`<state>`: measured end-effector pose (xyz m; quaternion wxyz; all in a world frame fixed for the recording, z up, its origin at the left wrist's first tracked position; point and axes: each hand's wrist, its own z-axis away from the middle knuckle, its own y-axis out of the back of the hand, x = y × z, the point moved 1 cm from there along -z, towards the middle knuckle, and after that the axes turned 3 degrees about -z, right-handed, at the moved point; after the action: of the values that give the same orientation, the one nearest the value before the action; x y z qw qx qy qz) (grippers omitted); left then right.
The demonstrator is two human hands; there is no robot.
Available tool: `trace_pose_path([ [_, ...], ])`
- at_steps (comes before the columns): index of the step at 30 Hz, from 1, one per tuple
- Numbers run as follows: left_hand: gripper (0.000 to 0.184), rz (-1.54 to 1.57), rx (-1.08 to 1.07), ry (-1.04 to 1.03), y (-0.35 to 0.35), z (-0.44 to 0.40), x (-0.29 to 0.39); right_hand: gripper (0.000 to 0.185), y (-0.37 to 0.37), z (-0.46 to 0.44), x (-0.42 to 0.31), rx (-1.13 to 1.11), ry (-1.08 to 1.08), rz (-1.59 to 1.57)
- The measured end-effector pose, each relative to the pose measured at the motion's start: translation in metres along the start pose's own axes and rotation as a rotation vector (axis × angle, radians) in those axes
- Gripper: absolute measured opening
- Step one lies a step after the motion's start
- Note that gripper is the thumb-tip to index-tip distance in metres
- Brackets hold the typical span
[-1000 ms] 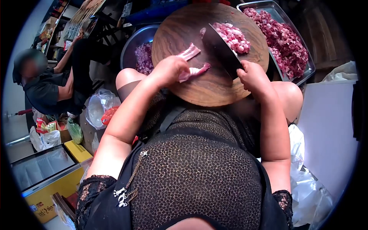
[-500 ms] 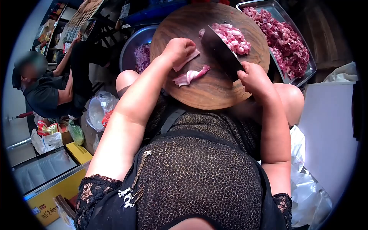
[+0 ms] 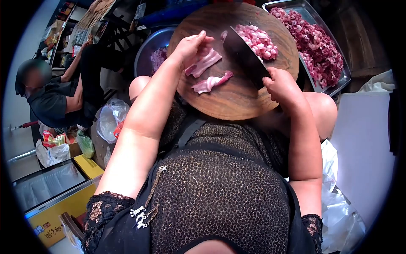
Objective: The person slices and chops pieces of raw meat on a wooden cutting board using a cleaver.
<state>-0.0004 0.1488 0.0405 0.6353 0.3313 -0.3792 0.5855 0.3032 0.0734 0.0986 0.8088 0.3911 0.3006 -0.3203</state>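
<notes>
On the round wooden chopping block (image 3: 237, 103), my right hand (image 3: 281, 86) is wrapped round the handle of a dark, broad cleaver (image 3: 244, 57). Its blade stands beside a heap of diced pinkish meat (image 3: 259, 42). Left of the blade, my left hand (image 3: 191, 50) hovers with fingers partly spread, holding nothing that I can see. Just under and beside it lies a flat strip of fatty meat (image 3: 206, 63), partly covered by the fingers. A second, twisted meat strip (image 3: 212, 82) rests nearer my body.
A metal tray (image 3: 344, 86) of chopped dark-red meat stands right of the block. Behind my left hand is a metal bowl (image 3: 141, 55) with cut meat. Another person (image 3: 50, 99) sits at the left, near plastic bags (image 3: 112, 120) and a yellow box (image 3: 69, 207).
My left hand has opened and shifted slightly up and left, uncovering more of the flat meat strip. The cleaver and my right hand have hardly moved.
</notes>
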Motion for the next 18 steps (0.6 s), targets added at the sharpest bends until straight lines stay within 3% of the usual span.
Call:
trace_pose_path([
  [2, 0.038, -0.145, 0.034, -0.019, 0.011, 0.007, -0.011, 0.008, -0.001, -0.001, 0.002, -0.005, 0.011, 0.011],
  [4, 0.038, -1.001, 0.195, -0.319, 0.017, 0.02, -0.019, 0.008, 0.0, -0.002, 0.004, -0.002, 0.019, 0.011],
  [6, 0.038, -0.862, 0.22, -0.189, 0.016, 0.031, -0.027, 0.014, -0.001, -0.003, 0.005, 0.012, 0.032, 0.038],
  [8, 0.039, -0.066, 0.219, -0.116, 0.014, 0.04, -0.029, 0.014, -0.002, -0.001, 0.003, 0.021, 0.03, 0.021],
  [9, 0.04, 0.121, 0.111, -0.101, 0.008, 0.05, -0.018, 0.013, -0.002, 0.0, 0.001, 0.036, 0.026, 0.008],
  [10, 0.04, 0.126, 0.118, -0.105, 0.004, 0.059, -0.012, 0.013, -0.002, 0.0, 0.0, 0.032, 0.031, 0.014],
  [12, 0.041, 0.421, -0.115, -0.124, -0.005, 0.074, -0.003, 0.014, -0.002, 0.0, 0.002, 0.019, 0.007, -0.025],
  [18, 0.04, 0.476, -0.272, -0.141, -0.026, 0.111, 0.008, 0.016, -0.003, 0.002, 0.002, 0.021, 0.007, -0.032],
])
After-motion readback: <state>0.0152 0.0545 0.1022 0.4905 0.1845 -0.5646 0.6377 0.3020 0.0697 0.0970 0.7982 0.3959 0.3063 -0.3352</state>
